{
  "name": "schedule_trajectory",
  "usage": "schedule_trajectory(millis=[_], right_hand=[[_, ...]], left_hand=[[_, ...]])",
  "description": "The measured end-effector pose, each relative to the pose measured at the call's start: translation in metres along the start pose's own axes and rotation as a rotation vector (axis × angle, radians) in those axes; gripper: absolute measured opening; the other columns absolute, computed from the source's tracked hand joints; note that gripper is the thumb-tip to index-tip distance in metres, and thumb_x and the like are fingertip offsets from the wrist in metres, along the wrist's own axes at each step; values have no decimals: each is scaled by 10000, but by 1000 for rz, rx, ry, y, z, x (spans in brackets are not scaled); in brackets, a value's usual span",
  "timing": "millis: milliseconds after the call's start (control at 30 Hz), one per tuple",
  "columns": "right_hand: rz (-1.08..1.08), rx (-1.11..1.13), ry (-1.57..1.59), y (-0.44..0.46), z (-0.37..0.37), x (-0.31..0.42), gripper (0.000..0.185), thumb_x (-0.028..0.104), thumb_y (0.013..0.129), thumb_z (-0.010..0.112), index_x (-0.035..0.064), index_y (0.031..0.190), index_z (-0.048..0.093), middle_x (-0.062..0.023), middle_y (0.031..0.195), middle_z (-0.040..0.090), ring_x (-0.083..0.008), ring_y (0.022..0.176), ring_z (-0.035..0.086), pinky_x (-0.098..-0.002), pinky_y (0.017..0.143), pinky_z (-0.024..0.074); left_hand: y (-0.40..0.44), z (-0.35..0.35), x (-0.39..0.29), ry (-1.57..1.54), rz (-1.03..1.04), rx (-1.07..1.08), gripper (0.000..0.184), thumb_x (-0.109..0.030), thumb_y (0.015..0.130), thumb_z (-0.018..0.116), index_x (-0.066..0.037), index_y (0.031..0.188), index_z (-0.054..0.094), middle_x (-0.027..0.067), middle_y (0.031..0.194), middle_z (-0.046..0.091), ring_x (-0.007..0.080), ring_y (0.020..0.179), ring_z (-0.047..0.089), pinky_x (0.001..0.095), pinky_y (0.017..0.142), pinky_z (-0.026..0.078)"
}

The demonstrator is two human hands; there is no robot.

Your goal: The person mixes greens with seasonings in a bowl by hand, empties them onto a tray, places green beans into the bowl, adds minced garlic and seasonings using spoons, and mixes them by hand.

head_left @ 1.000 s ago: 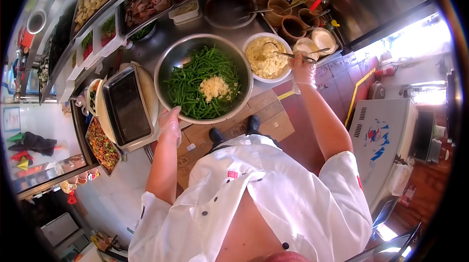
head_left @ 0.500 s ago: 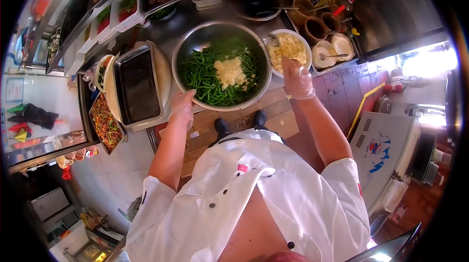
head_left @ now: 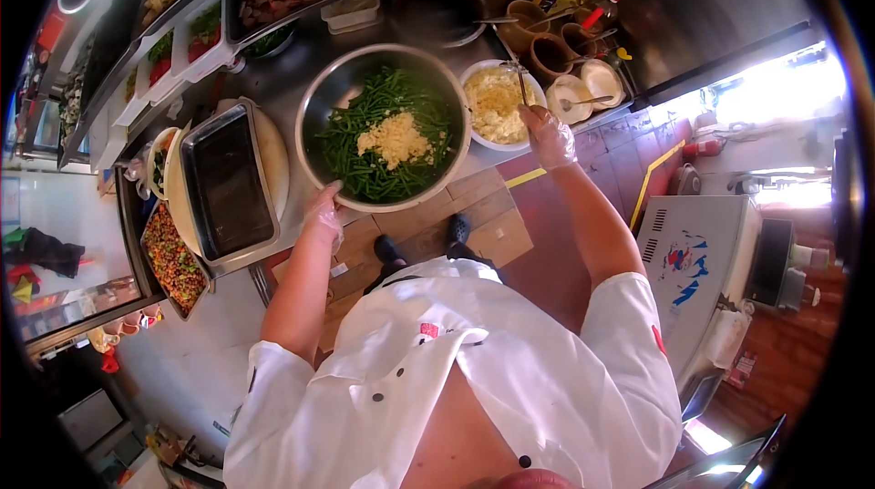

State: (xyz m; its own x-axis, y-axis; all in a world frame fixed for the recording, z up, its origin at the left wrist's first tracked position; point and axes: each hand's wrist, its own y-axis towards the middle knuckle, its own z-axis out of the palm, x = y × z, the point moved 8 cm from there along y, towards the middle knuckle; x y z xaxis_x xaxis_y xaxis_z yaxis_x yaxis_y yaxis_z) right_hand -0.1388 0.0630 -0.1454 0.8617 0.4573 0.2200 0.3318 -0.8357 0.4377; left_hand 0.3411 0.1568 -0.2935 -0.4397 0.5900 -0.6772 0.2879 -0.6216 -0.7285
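A large steel mixing bowl [head_left: 308,147] holds cut green beans [head_left: 387,92] with a heap of minced garlic [head_left: 396,140] on top. My left hand [head_left: 324,214], in a clear plastic glove, grips the bowl's near-left rim, thumb over the edge. To the right stands a white bowl [head_left: 510,144] of pale yellow minced garlic [head_left: 495,104]. My right hand [head_left: 550,138], gloved too, is closed round the thin handle of a metal spoon [head_left: 523,86] at this bowl's right side. The spoon's head is hard to make out.
A dark rectangular tray [head_left: 228,179] lies left of the mixing bowl, beside a tray of diced mixed vegetables [head_left: 175,257]. Behind are a pot of dark liquid [head_left: 437,10] and several seasoning jars [head_left: 550,56]. Flattened cardboard [head_left: 474,225] covers the floor at my feet.
The spoon now shows clearly in my right hand, which has its fingers closed round the handle. My left hand stays on the rim. The whole view has shifted a little.
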Motion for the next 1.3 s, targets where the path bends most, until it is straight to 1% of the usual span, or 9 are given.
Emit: schedule_trajectory(millis=[133, 167, 367, 667, 733, 767, 967, 1167, 1300], right_hand=[[101, 186, -113, -3, 14, -1, 392, 73, 878, 644, 139, 1264, 638, -120, 1064, 673, -361, 940, 664, -466, 784, 555], [210, 420, -187, -8, 28, -10, 461, 98, 888, 641, 159, 1343, 599, -116, 1165, 657, -352, 1044, 647, -475, 854, 550], [299, 355, -420, -50, 8, -15, 639, 124, 896, 651, 190, 1501, 458, -118, 1436, 538, -335, 1262, 564, -479, 1014, 496], [980, -40, -118, -174, -61, -57, 429, 290, 923, 702, 106, 1304, 630, -175, 1177, 683, -333, 1069, 672, -435, 943, 536], [1136, -165, 123, -192, -59, -95, 436, 311, 919, 716, 88, 1289, 650, -169, 1134, 716, -297, 1056, 692, -411, 933, 542], [1234, -225, 282, -203, -53, -124, 506, 377, 892, 750, 67, 1283, 664, -164, 1153, 730, -259, 1070, 697, -385, 927, 542], [1246, -265, 291, -165, -35, -244, 651, 467, 854, 782, 18, 1306, 650, -152, 1197, 722, -249, 1106, 684, -364, 951, 530], [1060, -190, 686, -99, 5, -332, 429, 354, 944, 728, 7, 1196, 722, -83, 1037, 741, -149, 961, 653, -302, 878, 510], [906, 125, 618, -73, 5, -307, 313, 278, 964, 691, 16, 1129, 738, -153, 988, 751, -232, 860, 699, -353, 811, 542]], left_hand=[[9, -4, 2, 73, -16, -2, 245, -198, 918, 731, -79, 1116, 651, 61, 959, 694, 200, 842, 677, 365, 734, 545], [8, -4, 1, 74, -18, 5, 246, -205, 916, 734, -83, 1114, 652, 56, 967, 690, 197, 850, 674, 369, 741, 544], [-1, -4, -1, 45, -35, 19, 261, -226, 909, 744, -115, 1130, 659, 43, 1081, 694, 189, 930, 657, 377, 784, 530], [-2, -22, -30, 415, 20, 271, 583, -466, 843, 820, -105, 1237, 588, 68, 1223, 634, 209, 1126, 595, 417, 923, 479], [-9, -32, -51, 624, 89, 214, 677, -524, 799, 840, -93, 1250, 576, 80, 1243, 598, 200, 1156, 554, 437, 913, 477], [-7, -41, -58, 671, 149, 84, 543, -428, 870, 812, -71, 1214, 591, 62, 1126, 617, 167, 1043, 571, 387, 876, 481], [-59, -22, -103, 408, 827, -138, 198, -179, 983, 704, -35, 1091, 622, 21, 954, 625, 118, 828, 576, 275, 779, 476], [-120, 102, -68, 291, 746, -158, 175, -157, 991, 680, -34, 1108, 637, 41, 1000, 643, 126, 864, 619, 271, 786, 503], [-139, 178, -52, 389, 769, -61, 151, -151, 991, 673, -49, 1102, 659, 33, 1007, 657, 130, 902, 635, 282, 809, 517]])
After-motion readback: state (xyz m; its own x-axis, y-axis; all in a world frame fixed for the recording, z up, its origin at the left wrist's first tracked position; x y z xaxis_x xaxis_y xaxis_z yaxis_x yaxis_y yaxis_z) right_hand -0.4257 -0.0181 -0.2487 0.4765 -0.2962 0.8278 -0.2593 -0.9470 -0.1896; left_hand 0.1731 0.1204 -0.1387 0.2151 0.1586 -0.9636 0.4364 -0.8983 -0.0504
